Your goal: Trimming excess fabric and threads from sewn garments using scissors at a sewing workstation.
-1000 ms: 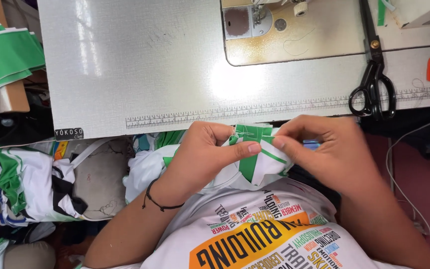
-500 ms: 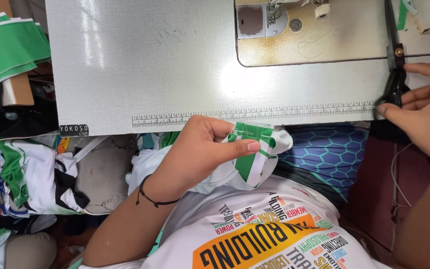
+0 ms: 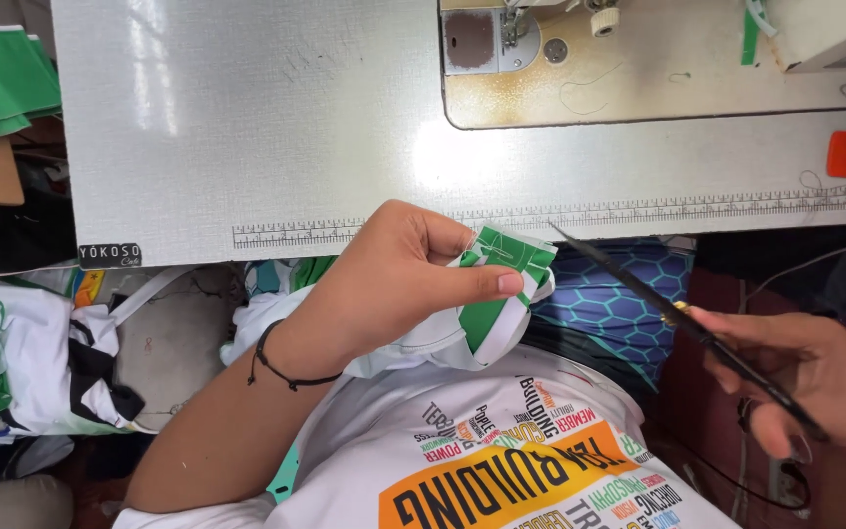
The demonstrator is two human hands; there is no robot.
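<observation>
Two hands low before table edge [image 3: 345, 231]: left hand [image 3: 394, 279] curled, thumb pinching one green-and-white fabric piece [image 3: 496, 284]; right hand [image 3: 805, 377] gripping one pair of scissors [image 3: 678, 318], tip toward fabric.

one head-worn view only, looking steeply down from above the person's chest. it is taking in the near edge of the grey sewing table [image 3: 247, 127] along the top and the lap below, with both hands sitting close under the lens, left hand [image 3: 394, 284] central, right hand [image 3: 805, 377] at the frame's edge.
</observation>
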